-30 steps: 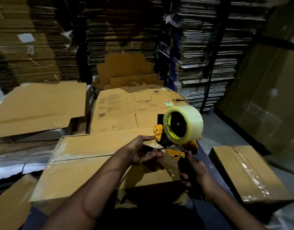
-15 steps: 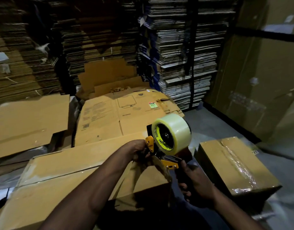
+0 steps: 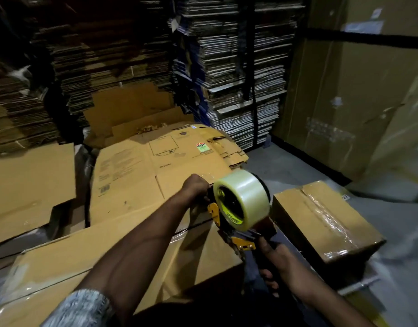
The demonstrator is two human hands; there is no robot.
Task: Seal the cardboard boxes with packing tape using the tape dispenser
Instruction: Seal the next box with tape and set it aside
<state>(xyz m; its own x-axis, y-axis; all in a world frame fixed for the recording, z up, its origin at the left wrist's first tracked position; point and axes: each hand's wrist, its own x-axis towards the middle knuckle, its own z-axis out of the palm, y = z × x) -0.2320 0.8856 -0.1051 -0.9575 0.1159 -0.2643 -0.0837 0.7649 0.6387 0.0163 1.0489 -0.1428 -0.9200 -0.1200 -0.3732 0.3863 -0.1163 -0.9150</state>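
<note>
A tape dispenser (image 3: 236, 208) with a yellow-and-black frame carries a fat roll of clear tape and is held just above the right end of a large cardboard box (image 3: 123, 274). My right hand (image 3: 277, 261) grips its dark handle from below. My left hand (image 3: 195, 188) reaches over the box, fingers curled against the front of the dispenser beside the roll; what the fingertips hold is hidden. The box's top flaps are closed, with glossy tape at its left end. A smaller box (image 3: 321, 223) on the floor at the right has clear tape along its top seam.
Flattened printed cartons (image 3: 156, 166) lie behind the large box, and loose cardboard sheets (image 3: 26, 185) to the left. Tall stacks of flat cardboard (image 3: 238, 74) fill the back. A big wrapped carton (image 3: 359, 95) stands at the right beside grey floor (image 3: 285, 166).
The view has swung to the right. The dispenser has risen and shifted away from me. My left hand has closed in against its front; my right hand has kept hold of the handle.
</note>
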